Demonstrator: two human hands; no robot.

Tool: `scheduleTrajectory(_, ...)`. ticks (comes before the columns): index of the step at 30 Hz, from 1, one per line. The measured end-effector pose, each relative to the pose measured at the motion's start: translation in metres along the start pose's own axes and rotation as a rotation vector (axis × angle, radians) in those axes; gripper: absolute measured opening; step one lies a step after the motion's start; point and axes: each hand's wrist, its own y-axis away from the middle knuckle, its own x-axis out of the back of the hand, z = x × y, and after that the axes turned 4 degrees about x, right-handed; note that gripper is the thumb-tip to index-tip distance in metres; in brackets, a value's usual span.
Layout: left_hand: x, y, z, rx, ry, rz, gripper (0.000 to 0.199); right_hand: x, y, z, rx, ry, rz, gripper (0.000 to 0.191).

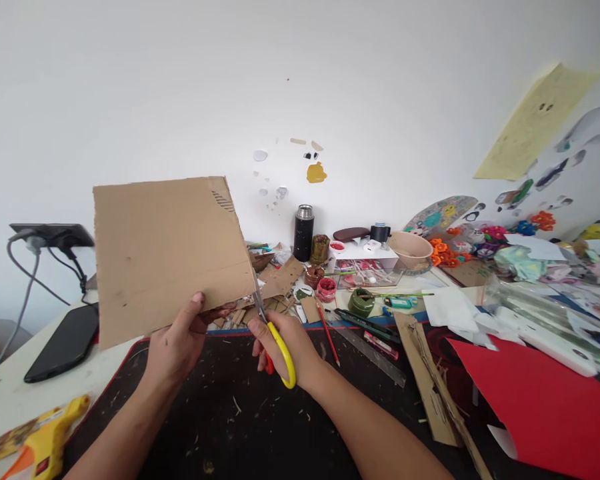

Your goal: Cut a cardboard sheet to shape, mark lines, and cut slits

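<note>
A large, roughly square piece of brown cardboard (167, 257) is held up above the black mat on the left. My left hand (180, 337) grips its lower edge, with the thumb on the near face and the fingers behind. My right hand (285, 343) is closed on scissors (283, 357) with yellow and red handles. The scissor blades point upward and meet the cardboard's right edge near its lower right corner. Near the top right corner, the surface is torn and shows corrugated ridges.
Paint jars (361, 302), a black flask (304, 233) and cardboard scraps (280, 277) stand or lie behind the mat. A red pencil (329, 335), ruler (373, 355) and red sheet (540, 407) lie to the right. A phone (63, 343) and yellow glue gun (53, 440) are at left.
</note>
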Motion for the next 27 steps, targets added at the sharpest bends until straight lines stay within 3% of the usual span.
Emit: scheduleTrajectory(27,-0.003,0.001,-0.006,0.098,0.092,-0.011,0.035,0.003,0.0,-0.01,-0.014,0.075,0.05,0.06)
